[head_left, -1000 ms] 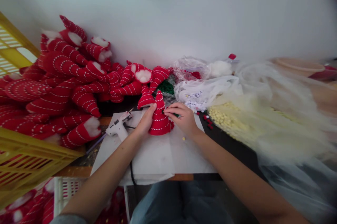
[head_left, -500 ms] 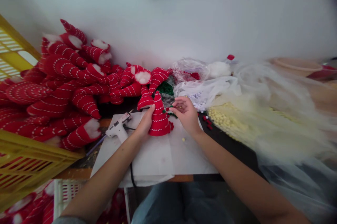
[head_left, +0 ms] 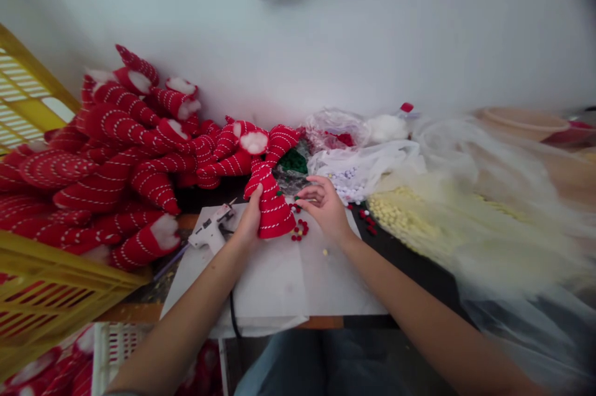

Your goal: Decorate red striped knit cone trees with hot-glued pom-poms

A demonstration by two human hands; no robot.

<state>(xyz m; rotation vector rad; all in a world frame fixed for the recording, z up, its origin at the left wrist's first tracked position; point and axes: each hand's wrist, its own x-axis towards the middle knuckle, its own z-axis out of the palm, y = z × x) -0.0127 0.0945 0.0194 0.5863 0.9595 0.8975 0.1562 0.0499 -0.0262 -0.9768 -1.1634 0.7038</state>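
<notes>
My left hand (head_left: 251, 216) grips the left side of a red cone (head_left: 274, 215) with white stitched stripes, held over white paper (head_left: 274, 284). A small green spot shows on the cone's right side. Just right of the cone, my right hand (head_left: 325, 207) has thumb and fingertips pinched on a small green ball (head_left: 298, 198). Small red balls (head_left: 299, 229), with a few pale ones among them, lie on the paper between the cone and my right hand. A white glue gun (head_left: 212, 229) rests on the paper left of my left hand.
Striped red cones (head_left: 116, 154) with white stuffing are heaped at the left, beside a yellow crate (head_left: 60, 284). Behind the paper sit green balls (head_left: 293, 161) in clear plastic. White balls (head_left: 347, 179) and pale yellow balls (head_left: 400, 213) in bags lie at the right.
My left hand has moved slightly left with the cone, tilting its tip leftward. The gap between cone and right hand is wider, and more of the red balls on the paper show.
</notes>
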